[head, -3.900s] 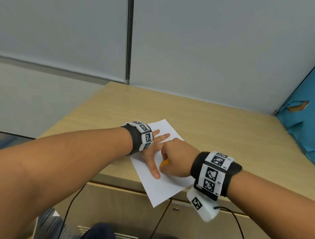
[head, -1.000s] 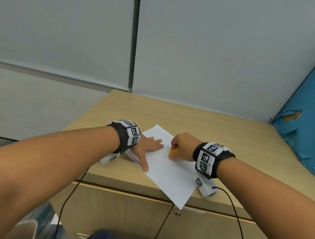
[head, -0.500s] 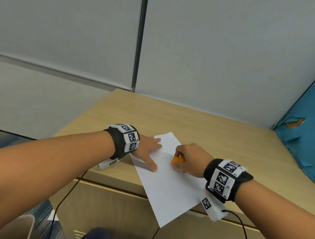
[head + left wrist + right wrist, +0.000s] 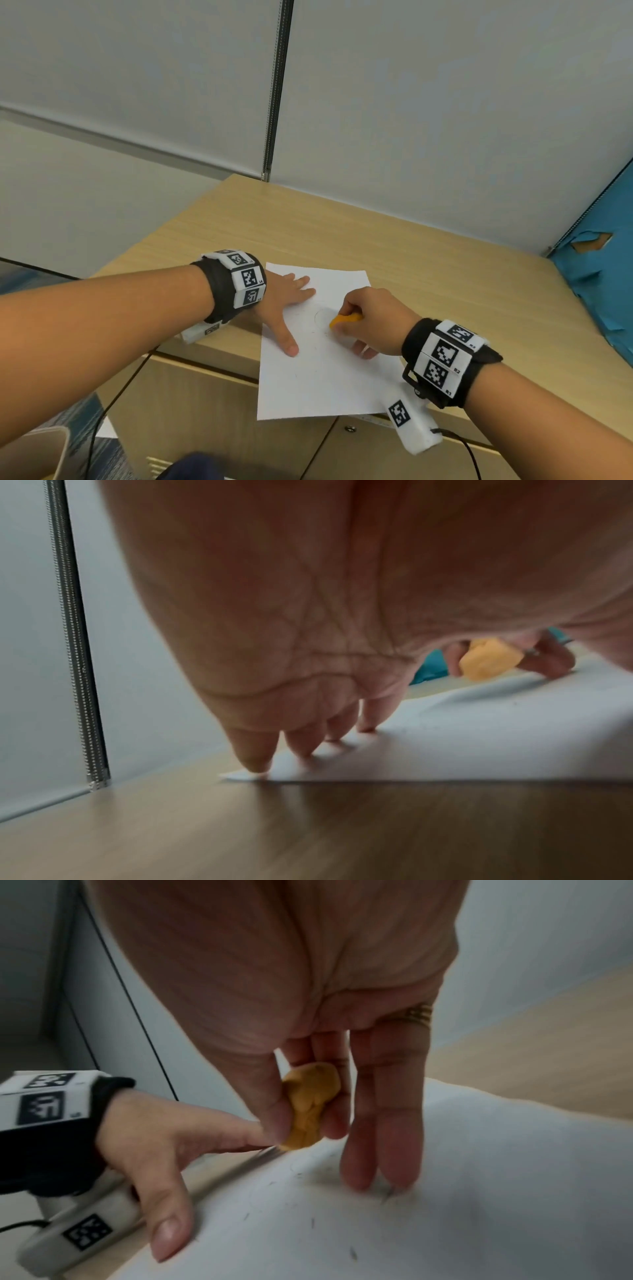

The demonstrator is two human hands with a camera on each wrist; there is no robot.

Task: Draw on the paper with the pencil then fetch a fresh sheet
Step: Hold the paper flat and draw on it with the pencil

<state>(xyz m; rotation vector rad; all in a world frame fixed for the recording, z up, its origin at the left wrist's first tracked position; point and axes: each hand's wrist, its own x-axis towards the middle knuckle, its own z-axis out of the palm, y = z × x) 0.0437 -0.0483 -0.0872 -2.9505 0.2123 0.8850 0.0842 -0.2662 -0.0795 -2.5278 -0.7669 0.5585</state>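
A white paper (image 4: pixel 318 377) lies on the wooden top and hangs over its front edge; a faint pencilled circle (image 4: pixel 322 317) and dark crumbs mark it. My left hand (image 4: pixel 284 305) presses flat on the sheet's upper left, fingers spread, fingertips (image 4: pixel 255 761) on its edge. My right hand (image 4: pixel 370 318) pinches a small orange eraser-like lump (image 4: pixel 344 320) between thumb and forefinger, its tip on the paper beside the circle. The lump (image 4: pixel 310 1107) shows clearly in the right wrist view, with two straight fingers (image 4: pixel 397 1137) touching the sheet (image 4: pixel 445 1204). No pencil is in sight.
The light wooden cabinet top (image 4: pixel 445 274) stretches behind and right of the sheet. Grey partition walls (image 4: pixel 411 120) close off the back. A torn blue board (image 4: pixel 609 274) stands at the right edge. Cabinet doors (image 4: pixel 205 411) and a black cable (image 4: pixel 113 401) lie below the front edge.
The sheet has turned under my left hand, so its near edge now runs almost level. My right hand keeps the orange lump by the circle, shifted slightly.
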